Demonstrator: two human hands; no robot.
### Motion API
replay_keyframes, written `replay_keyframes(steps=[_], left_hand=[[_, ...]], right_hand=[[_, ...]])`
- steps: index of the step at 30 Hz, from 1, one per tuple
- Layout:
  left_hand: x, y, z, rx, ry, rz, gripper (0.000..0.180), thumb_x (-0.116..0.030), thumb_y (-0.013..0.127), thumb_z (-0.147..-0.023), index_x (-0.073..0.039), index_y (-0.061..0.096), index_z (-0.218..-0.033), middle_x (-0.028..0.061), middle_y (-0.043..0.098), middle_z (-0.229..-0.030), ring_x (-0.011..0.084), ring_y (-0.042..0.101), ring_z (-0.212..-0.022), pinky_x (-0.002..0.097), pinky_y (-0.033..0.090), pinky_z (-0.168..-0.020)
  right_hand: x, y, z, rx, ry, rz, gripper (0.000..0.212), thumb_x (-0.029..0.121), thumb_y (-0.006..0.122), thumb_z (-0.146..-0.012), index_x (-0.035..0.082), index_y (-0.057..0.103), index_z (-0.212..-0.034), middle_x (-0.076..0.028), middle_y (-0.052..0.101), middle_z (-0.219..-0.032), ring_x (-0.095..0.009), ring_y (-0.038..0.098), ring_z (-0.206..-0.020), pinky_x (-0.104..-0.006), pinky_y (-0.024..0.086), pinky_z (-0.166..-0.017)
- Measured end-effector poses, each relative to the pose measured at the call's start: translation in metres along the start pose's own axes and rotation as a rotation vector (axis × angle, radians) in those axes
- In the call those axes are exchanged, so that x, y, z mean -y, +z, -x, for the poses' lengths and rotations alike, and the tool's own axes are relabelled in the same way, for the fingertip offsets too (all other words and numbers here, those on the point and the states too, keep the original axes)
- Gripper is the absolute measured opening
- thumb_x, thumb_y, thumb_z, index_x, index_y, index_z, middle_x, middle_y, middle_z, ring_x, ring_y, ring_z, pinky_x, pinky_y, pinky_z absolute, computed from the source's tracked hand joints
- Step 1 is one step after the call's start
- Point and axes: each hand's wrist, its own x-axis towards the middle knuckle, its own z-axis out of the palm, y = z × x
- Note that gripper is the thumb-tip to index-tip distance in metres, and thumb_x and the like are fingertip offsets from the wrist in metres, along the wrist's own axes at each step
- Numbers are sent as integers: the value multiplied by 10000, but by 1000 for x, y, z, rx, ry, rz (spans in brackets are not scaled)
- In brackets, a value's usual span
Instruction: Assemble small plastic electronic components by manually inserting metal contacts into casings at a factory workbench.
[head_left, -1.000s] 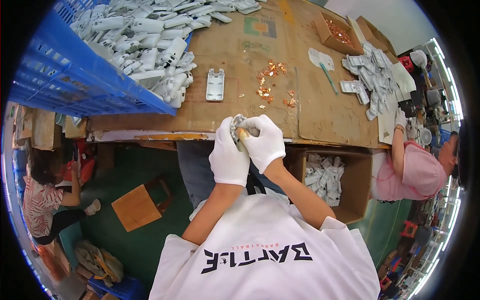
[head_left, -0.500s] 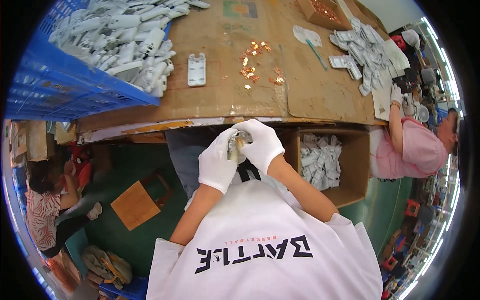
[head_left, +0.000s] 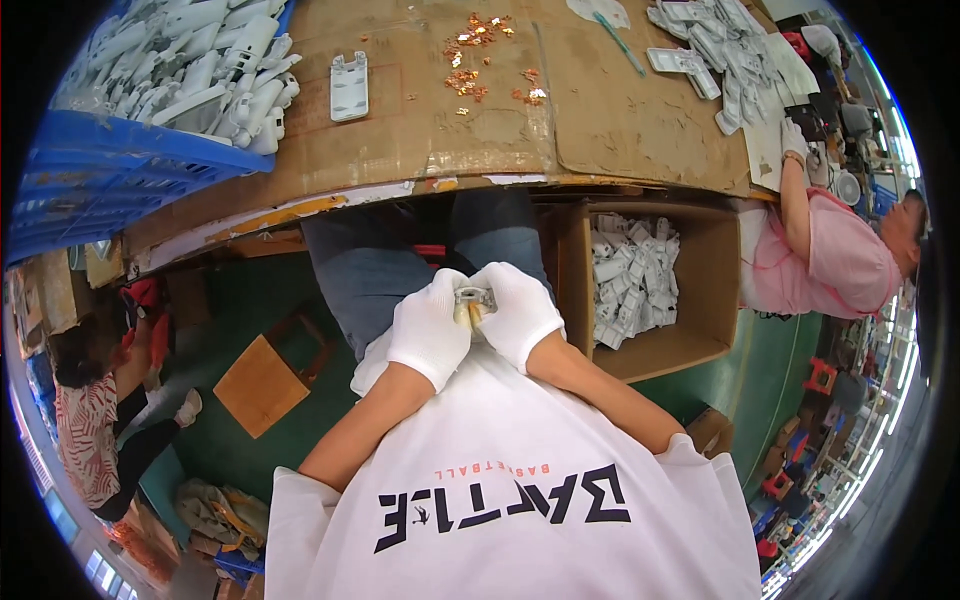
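Both my hands wear white knit gloves and meet in front of my chest, below the table edge. My left hand point(head_left: 432, 332) and my right hand point(head_left: 518, 318) pinch a small whitish plastic part point(head_left: 475, 296) between them. Its upper end shows; the fingers hide the rest. A flat light-grey plastic housing point(head_left: 350, 88) with two prongs lies alone on the cardboard-covered table point(head_left: 400, 145). To the right of it are scattered small copper-coloured metal pieces point(head_left: 465, 82).
A blue crate point(head_left: 130, 175) heaped with white plastic parts point(head_left: 205, 75) stands at left. Below the table, at right, a cardboard box point(head_left: 700, 355) holds similar parts point(head_left: 635, 280). Further right lie a green pen point(head_left: 620, 42) and more housings point(head_left: 725, 60). A co-worker in pink point(head_left: 850, 250) sits beyond.
My hands and the held part have drawn away from the table edge, closer to my chest. The view has shifted, so the table sits higher in the picture.
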Motion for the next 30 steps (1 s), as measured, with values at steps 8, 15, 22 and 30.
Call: replay_keyframes(steps=[8, 15, 22, 30], left_hand=[[13, -2, -12, 5, -84, 171, 140, -85, 625, -843, -89, 600, -980, 207, 663, -866, 400, 642, -866, 439, 512, -731], [-19, -48, -68, 70, 117, 797, 748, 155, 525, -845, -53, 231, -1500, 178, 414, -1453, 304, 491, -1291, 388, 417, -1058], [29, -38, -85, 153, -17, 629, 352, 22, 571, -912, 7, 538, -1262, 161, 656, -1175, 200, 665, -1048, 303, 521, -908], [-9, -65, -100, 337, -206, 906, 259, 5, 492, -963, 0, 582, -1206, 133, 672, -1020, 173, 676, -878, 281, 560, -781]], right_hand=[[11, -6, -16, 199, 106, 115, 201, 90, 569, -849, 86, 595, -1048, -203, 559, -1116, -416, 586, -1012, -459, 493, -858], [-86, -248, -155, -604, -16, 68, 204, 56, 583, -814, 29, 697, -981, -98, 703, -936, -202, 664, -850, -335, 538, -772], [-87, -403, -295, -994, 401, 664, 489, 199, 665, -803, 7, 578, -1244, -206, 616, -1216, -369, 603, -1084, -410, 504, -903], [120, -82, -465, -145, -791, 573, 447, 144, 632, -786, 74, 542, -1218, -165, 532, -1299, -344, 519, -1193, -426, 455, -984]])
